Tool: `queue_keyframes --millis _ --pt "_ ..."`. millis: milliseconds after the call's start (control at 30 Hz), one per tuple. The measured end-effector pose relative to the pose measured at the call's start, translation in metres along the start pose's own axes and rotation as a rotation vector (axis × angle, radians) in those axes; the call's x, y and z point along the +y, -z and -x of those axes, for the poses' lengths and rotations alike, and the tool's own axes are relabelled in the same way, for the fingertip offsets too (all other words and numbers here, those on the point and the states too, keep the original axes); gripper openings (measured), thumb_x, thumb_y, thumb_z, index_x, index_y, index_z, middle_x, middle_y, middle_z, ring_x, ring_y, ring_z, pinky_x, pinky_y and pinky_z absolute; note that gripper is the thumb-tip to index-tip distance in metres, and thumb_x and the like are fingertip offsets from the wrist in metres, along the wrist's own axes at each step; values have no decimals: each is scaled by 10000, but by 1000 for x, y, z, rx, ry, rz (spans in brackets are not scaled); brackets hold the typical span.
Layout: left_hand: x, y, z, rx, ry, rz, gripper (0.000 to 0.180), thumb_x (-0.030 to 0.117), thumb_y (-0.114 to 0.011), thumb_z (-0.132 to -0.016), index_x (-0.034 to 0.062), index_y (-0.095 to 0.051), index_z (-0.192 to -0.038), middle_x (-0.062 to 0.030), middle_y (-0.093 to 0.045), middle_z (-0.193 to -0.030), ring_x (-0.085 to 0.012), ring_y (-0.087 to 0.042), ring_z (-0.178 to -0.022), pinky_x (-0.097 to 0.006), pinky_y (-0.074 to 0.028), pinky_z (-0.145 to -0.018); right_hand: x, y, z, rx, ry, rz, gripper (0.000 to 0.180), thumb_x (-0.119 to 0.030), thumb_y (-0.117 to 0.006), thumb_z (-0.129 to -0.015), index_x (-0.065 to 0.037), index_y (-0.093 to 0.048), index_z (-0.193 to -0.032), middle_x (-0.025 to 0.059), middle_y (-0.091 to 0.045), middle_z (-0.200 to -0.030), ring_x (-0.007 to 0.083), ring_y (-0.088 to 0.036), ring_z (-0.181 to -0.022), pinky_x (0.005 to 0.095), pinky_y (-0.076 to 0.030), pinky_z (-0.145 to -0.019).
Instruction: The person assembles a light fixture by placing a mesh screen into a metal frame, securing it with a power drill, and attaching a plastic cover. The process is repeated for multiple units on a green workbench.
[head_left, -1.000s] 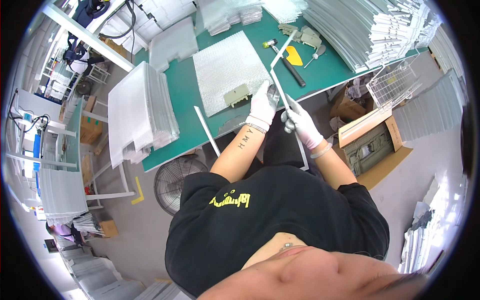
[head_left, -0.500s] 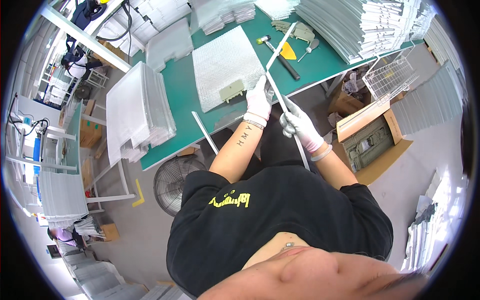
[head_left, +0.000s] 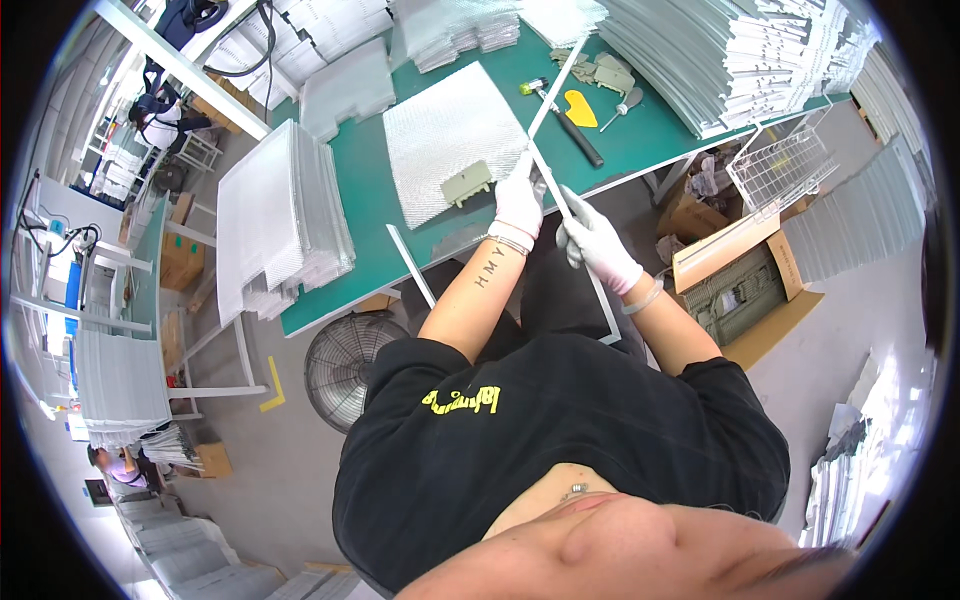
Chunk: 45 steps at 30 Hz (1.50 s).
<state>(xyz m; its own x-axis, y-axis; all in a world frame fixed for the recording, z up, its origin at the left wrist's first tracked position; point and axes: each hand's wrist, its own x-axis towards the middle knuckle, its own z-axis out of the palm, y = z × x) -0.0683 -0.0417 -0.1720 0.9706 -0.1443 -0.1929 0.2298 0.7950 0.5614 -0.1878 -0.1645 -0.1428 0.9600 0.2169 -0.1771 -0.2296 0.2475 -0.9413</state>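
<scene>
Hands (head_left: 555,220) partly hide two joined metal strips (head_left: 548,95).

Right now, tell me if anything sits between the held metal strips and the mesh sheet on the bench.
Nothing visible does. Left hand and right hand grip the metal strips right at the mesh sheet's near corner; the beige bracket lies aside, leftward.

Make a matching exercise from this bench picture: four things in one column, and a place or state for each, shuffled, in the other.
Things:
1. metal strip
2. mesh panel
3. hammer
4. fan

Places or states:
A. on the floor beside the bench
B. held in both gloved hands
C. flat on the green mat, a small beige plate on its near edge
D. on the mat beside a yellow scraper

Pairs: 1-B, 2-C, 3-D, 4-A
</scene>
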Motion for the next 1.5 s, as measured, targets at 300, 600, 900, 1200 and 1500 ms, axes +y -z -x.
queue_keyframes --millis 300,600,900,1200,1500 --pt "2 9 66 -95 124 -82 324 178 -541 -996 -12 -569 -1257 -101 -643 -1175 -210 -609 -1085 -353 -512 -890 -48 13 -108 23 51 521 374 -380 -587 -972 -62 -627 -1164 -15 -605 -853 42 -514 -651 221 -448 -567" --pt "174 116 82 67 -247 -841 528 348 -325 -1069 -42 -426 -1410 -185 -488 -1431 -288 -409 -1369 -402 -271 -1169 -36 22 -122 -127 -112 -118 108 -115 -582 -933 -116 -500 -1003 -40 -442 -732 68 -403 -555 240 -366 -518" --pt "190 66 123 -201 -233 -728 561 15 -668 -885 -48 -438 -1393 -102 -570 -1315 -153 -569 -1160 -292 -483 -944 -64 19 -73 -146 84 -56 142 -154 -577 -946 -91 -504 -1051 -29 -443 -773 87 -438 -633 244 -412 -613" --pt "164 21 180 -170 -679 -653 704 -90 -486 -906 -90 -141 -1520 -202 -313 -1537 -255 -351 -1409 -380 -273 -1158 -84 0 -30 -162 249 -34 301 -170 -583 -934 -33 -488 -1184 7 -541 -890 118 -530 -746 297 -476 -716" --pt "201 27 221 -170 -742 -265 519 -50 -489 -899 -16 -403 -1410 -107 -580 -1250 -182 -575 -1108 -332 -437 -988 -144 -67 -13 -237 568 96 432 -74 -584 -899 49 -489 -1302 -11 -595 -1008 51 -529 -864 231 -435 -778"
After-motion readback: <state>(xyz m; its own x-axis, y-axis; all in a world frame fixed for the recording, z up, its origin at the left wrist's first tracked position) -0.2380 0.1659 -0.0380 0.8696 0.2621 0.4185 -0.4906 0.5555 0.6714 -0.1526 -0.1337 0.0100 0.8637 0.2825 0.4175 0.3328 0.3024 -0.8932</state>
